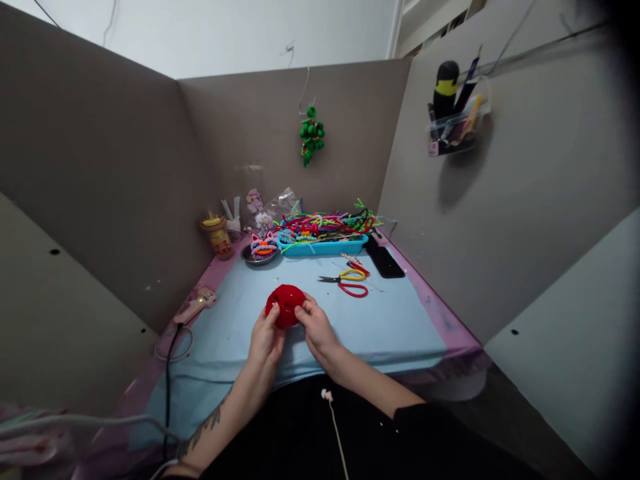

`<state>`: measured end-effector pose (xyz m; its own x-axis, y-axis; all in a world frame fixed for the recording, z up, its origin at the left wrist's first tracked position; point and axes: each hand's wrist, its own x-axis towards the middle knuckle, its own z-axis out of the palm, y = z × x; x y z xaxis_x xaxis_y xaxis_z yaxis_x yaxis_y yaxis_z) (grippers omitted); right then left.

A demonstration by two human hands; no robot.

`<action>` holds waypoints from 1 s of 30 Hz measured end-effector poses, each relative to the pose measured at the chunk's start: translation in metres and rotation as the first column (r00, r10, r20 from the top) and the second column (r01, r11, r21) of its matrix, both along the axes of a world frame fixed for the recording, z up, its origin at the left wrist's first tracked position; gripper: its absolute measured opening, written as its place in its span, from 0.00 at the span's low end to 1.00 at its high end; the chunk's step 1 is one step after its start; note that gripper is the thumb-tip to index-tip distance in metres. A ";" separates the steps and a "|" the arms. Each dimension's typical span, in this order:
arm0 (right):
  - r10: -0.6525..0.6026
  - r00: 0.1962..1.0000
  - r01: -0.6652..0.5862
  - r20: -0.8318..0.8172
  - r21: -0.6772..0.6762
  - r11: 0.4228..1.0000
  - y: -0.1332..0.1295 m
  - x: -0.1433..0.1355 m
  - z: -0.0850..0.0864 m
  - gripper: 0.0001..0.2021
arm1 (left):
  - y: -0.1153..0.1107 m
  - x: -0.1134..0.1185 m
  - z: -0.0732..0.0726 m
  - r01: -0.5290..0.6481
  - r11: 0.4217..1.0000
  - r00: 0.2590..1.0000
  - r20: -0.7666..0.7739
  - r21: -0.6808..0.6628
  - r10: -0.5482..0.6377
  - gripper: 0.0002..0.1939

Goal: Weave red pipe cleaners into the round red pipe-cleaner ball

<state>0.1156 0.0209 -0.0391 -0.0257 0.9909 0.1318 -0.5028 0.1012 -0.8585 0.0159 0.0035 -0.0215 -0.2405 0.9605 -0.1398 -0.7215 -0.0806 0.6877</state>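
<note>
A round, bright red, soft-looking piece [285, 297] is held up over the near part of the blue cloth; its exact kind does not show. My left hand [267, 337] grips its left side, thumb on the face turned toward me. On the right side my right hand [316, 325] pinches it, thumb and fingers closed on the edge. Between the thumbs the surface shows a dark fold or opening and a thin light line that I cannot make out. Beyond my hands lie scissors [346, 283] with one yellow and one red handle.
A blue tray [323, 249] heaped with coloured cords stands at the back. Left of it, a metal dish [259, 259] bears a colourful animal-face piece. A black phone [387, 261] lies right. A pink corded tool [196, 305] is at left. Grey partitions enclose three sides.
</note>
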 end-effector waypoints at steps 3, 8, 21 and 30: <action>-0.022 0.999 0.022 0.046 0.009 1.000 0.000 0.003 0.000 0.12 | -0.001 0.001 0.001 0.029 0.999 1.000 -0.001 0.022 -0.029 0.17; -0.026 0.995 0.024 0.093 0.020 1.000 0.000 0.005 0.000 0.10 | -0.004 0.002 0.006 0.040 0.998 0.998 -0.047 0.041 -0.038 0.20; 0.037 0.999 -0.036 0.012 -0.070 0.997 -0.007 0.005 0.005 0.18 | -0.007 -0.004 0.016 -0.145 0.983 0.966 -0.198 0.117 0.166 0.37; 0.274 0.929 -0.305 -0.250 -0.095 0.948 -0.023 0.015 0.032 0.31 | -0.021 -0.014 0.013 0.085 0.969 0.811 -0.582 0.232 0.068 0.45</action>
<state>0.1311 -0.0022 -0.0072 -0.2982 0.9537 0.0396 -0.6790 -0.1828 -0.7110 0.0015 -0.0179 -0.0081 -0.1947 0.9475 0.2537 -0.1931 -0.2906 0.9371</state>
